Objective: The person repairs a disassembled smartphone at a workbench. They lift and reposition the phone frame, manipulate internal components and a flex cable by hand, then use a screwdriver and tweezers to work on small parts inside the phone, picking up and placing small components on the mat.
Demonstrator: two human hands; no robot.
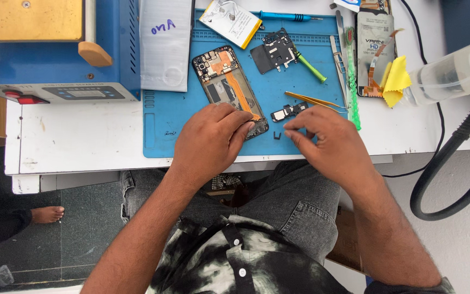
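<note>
At the far left edge of the white tabletop (82,136) we see a blue machine (55,49) with a brass-coloured plate on top and red buttons on its front. Just beside it a grey rectangular sleeve (166,43) leans against the machine's side, its foot on the blue work mat (180,125) that covers the middle of the tabletop.

On the mat lies an opened phone (225,81), back cover off, with an orange ribbon cable running down its length (it lies tilted, top end toward the far left). Our left hand (210,139) rests on the phone's near end, fingers (246,126) curled down and pressing on its lower corner, close to the tabletop's near edge. Beyond, at the far edge, lies a white battery (230,22) with a yellow rim, then a black shield plate (273,51).

Just right of the phone, a small black part (289,112) and brass tweezers (314,100) lie on the mat. Our right hand (330,144) hovers over the mat's near right corner; its fingers (295,128) are pinched together, and we cannot tell what they hold. A tiny black clip (277,135) lies between the two hands.

Toward the right edge sit a green tool (351,81), a replacement screen (373,49), a yellow cloth (395,81) and a black hose (452,163).
</note>
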